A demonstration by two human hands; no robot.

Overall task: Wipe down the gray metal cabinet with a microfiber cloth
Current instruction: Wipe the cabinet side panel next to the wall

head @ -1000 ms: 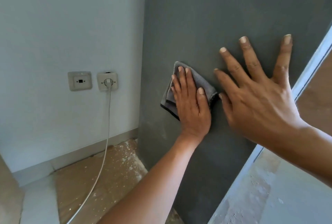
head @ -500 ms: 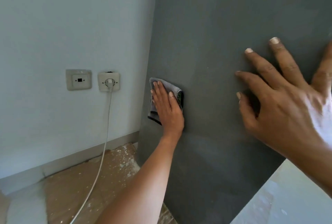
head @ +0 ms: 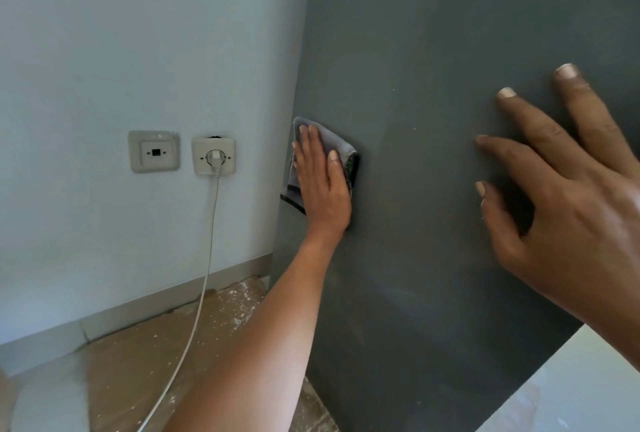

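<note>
The gray metal cabinet [head: 433, 50] fills the right half of the view, its flat side panel facing me. My left hand [head: 320, 178] presses a folded gray microfiber cloth [head: 337, 147] flat against the panel, right at the cabinet's rear edge by the wall. The fingers lie straight over the cloth, whose edges show above, left and right of the hand. My right hand [head: 568, 189] rests flat on the panel further right, fingers spread and pointing up and left.
A pale wall [head: 138, 50] stands left of the cabinet, with a data socket [head: 154, 151] and a power outlet [head: 214, 155] holding a plug. Its white cable [head: 204, 269] hangs to the cardboard-covered, paint-speckled floor [head: 145, 355]. A light surface [head: 581, 390] shows at lower right.
My left hand slid the cloth leftward across the panel to the cabinet's rear edge. The view shifted, so my right hand now sits nearer the right border.
</note>
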